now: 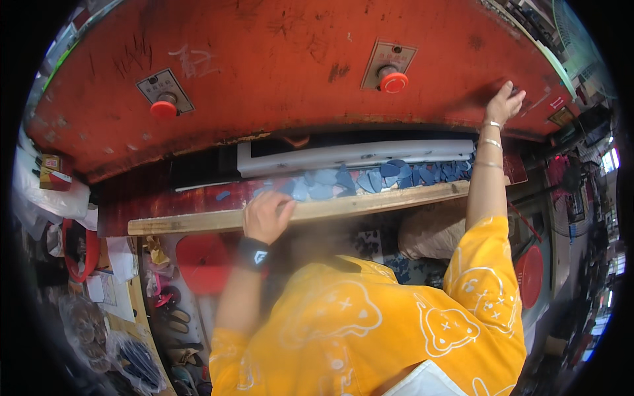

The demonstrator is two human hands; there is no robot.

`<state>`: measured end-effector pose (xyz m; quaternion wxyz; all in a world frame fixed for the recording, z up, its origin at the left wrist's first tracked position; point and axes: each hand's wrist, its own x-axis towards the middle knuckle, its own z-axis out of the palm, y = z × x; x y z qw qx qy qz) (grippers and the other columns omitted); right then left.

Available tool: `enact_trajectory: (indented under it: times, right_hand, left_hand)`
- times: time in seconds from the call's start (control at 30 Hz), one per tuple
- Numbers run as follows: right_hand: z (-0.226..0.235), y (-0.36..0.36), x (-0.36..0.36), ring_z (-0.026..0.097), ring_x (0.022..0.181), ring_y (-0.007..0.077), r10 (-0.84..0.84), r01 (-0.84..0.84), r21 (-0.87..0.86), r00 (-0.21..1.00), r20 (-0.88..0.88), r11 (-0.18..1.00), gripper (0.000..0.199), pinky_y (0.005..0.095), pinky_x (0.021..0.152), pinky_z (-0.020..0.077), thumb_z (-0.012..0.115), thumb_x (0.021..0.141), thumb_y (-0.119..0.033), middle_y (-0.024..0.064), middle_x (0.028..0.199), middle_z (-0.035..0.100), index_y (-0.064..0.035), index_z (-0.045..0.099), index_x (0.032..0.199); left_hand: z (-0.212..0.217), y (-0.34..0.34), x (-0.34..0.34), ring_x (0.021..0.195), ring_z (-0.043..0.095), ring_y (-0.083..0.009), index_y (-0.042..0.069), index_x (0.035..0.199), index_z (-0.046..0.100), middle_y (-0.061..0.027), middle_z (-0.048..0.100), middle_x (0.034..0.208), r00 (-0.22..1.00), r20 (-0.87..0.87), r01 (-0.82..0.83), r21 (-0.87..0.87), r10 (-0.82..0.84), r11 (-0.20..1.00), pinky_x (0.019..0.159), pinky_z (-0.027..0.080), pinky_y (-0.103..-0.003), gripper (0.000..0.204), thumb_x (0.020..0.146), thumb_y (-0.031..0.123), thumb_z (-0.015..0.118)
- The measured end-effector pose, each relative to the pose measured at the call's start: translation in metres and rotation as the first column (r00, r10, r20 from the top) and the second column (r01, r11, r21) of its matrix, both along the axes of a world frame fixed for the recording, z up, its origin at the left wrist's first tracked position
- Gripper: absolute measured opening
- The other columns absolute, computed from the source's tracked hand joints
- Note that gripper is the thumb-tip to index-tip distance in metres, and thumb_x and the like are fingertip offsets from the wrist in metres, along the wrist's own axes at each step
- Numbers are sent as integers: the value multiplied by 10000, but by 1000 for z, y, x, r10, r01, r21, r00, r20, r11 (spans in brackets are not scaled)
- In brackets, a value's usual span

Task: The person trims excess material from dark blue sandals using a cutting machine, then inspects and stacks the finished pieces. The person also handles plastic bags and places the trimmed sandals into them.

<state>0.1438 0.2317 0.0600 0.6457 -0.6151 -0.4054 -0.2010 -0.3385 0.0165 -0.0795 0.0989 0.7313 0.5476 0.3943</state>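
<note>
My left hand (267, 216) rests on a long pale wooden strip (370, 201), its fingers loosely bent over the top and the thumb apart. Just beyond its fingertips lie several flat blue cut pieces (317, 185), spread along the strip. Over at the far right, my right hand (504, 105) reaches up to a red machine panel (277, 66). Its fingers and thumb close about a small dark knob (516, 92), mostly hidden by the hand. A white bar (356, 155) runs behind the blue pieces, under the panel.
Two red mushroom buttons, the left button (164, 108) and the right button (393, 82), stick out of the panel. A red stool (206, 263) stands below at left, near plastic bags (135, 360) and papers. A second red seat (529, 276) is at right.
</note>
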Motion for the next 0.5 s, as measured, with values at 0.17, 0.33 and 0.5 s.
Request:
enact_trajectory:
  times: [0.17, 0.33, 0.5]
  right_hand:
    - [-34, -65, -41, 393, 1263, 262, 355, -338, 135, 924, -142, 932, 538, 359, 1063, 302, 473, 975, -315, 194, 1359, 412, 43, 350, 1356]
    - [-92, -150, -125, 556, 1034, 270, 783, -606, -683, 617, -80, 408, 300, 380, 940, 398, 662, 813, -224, 115, 1064, 626, -80, 646, 1076]
    - [-101, -175, -159, 525, 1023, 273, 880, -365, -866, 448, 158, 341, 365, 394, 920, 339, 695, 759, -291, 108, 989, 598, -101, 658, 1068]
  left_hand:
    - [6, 17, 3, 765, 588, -313, 89, 744, 656, -94, 600, 757, 998, -2, -60, -33, 60, 998, 672, 467, -408, 96, 770, 176, 688]
    - [9, 18, 7, 773, 582, -314, 90, 739, 654, -91, 591, 759, 994, -15, -105, -24, 105, 994, 690, 459, -412, 105, 773, 184, 686]
    - [9, 18, 9, 740, 571, -304, 69, 742, 648, -97, 552, 705, 994, 8, -111, 8, 111, 994, 654, 442, -398, 123, 782, 179, 687]
